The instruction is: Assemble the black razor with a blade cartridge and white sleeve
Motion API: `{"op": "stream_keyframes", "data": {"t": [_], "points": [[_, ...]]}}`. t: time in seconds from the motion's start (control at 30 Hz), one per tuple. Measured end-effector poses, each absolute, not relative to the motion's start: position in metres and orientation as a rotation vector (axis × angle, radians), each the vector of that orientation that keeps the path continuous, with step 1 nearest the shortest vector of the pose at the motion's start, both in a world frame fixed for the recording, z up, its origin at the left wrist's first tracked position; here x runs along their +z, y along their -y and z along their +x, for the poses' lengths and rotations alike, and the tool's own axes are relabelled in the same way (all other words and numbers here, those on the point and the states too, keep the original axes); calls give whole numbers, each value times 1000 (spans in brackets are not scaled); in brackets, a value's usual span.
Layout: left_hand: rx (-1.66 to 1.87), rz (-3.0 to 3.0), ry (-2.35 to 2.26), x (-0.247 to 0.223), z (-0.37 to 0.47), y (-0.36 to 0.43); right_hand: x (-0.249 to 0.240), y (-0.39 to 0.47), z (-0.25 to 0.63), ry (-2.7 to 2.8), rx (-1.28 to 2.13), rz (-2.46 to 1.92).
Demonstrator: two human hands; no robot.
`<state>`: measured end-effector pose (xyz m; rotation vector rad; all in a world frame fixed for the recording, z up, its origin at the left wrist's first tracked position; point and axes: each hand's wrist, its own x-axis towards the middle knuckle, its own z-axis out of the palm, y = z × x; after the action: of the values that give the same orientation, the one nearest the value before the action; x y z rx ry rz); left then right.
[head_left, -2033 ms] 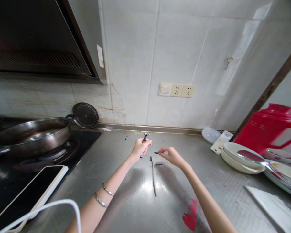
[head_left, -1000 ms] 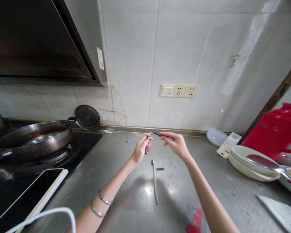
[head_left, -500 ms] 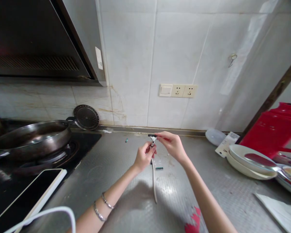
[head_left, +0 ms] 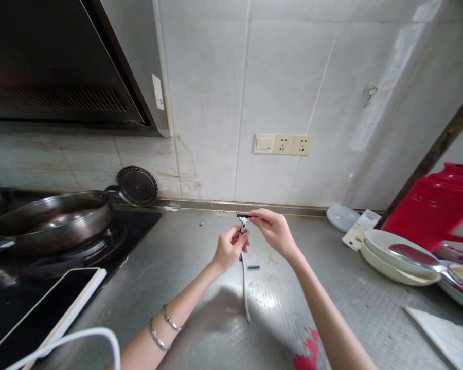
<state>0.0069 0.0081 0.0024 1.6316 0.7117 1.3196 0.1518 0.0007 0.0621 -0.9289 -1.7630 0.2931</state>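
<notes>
"What is being held in the middle there?"

"A razor handle (head_left: 243,226), pale neck upward, and across its top a small black bar, probably a blade cartridge (head_left: 242,216). The view is too small to tell whether the two are joined."

"And the hands?"

"The left hand (head_left: 227,250) pinches the handle between thumb and curled fingers, up off the counter (head_left: 193,288). The right hand (head_left: 273,229) has its thumb and fingertips pressed together on the cartridge's right end."

"What lies close by?"

"Just below and right of the left hand, a green-and-black strip (head_left: 253,267) on the counter, beside a thin pale rod (head_left: 245,300) that runs toward the person. Another little green piece (head_left: 201,222) sits left of the left hand, toward the wall."

"Farther out?"

"Well left of the left hand, a steel pan (head_left: 50,221) on the hob (head_left: 139,221), with a phone (head_left: 48,313) nearer the person and a white cable (head_left: 81,333) in front of it. Well right of the right hand, stacked dishes (head_left: 388,264) with a metal ladle (head_left: 416,253) over them, and a red thermos flask (head_left: 428,208) behind. The socket panel (head_left: 283,144) is on the wall above the right hand."
</notes>
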Motion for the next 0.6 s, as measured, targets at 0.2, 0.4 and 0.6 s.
{"op": "stream_keyframes", "data": {"t": [0.2,0.4,0.6], "points": [[1362,1576,-723,1,9,-6,62,-1,153,1837,253,-875],[1371,1537,-739,6,10,-4,60,-2,152,1856,259,-904],[1323,1435,-830,10,5,-22,44,-17,156,1730,336,-1014]]}}
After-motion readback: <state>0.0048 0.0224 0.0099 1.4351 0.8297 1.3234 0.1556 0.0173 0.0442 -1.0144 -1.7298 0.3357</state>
